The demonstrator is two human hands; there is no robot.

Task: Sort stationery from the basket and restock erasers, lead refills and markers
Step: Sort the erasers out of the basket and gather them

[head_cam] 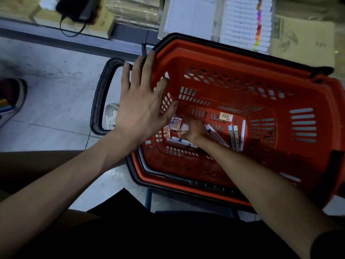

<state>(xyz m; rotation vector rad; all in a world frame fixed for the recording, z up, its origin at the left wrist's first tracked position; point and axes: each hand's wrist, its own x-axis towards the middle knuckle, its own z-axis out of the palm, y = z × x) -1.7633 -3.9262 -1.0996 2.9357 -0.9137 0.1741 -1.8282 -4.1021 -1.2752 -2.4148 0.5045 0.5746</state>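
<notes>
A red shopping basket (308, 101) with a black rim sits in front of me. On its floor lie boxed erasers (226, 116), two slim lead refill tubes (234, 135) and several white markers (182, 143). My left hand (141, 101) hovers flat with spread fingers over the basket's left rim, holding nothing. My right hand (196, 130) reaches down to the basket floor, with its fingers curled among small eraser boxes (176, 124). What it grips is hidden under the hand.
The basket's black handle (100, 98) hangs out to the left over the tiled floor (56, 75). A shelf behind holds white marker packs (246, 23) and paper pads (190, 15). Someone's shoe (11, 101) stands at the far left.
</notes>
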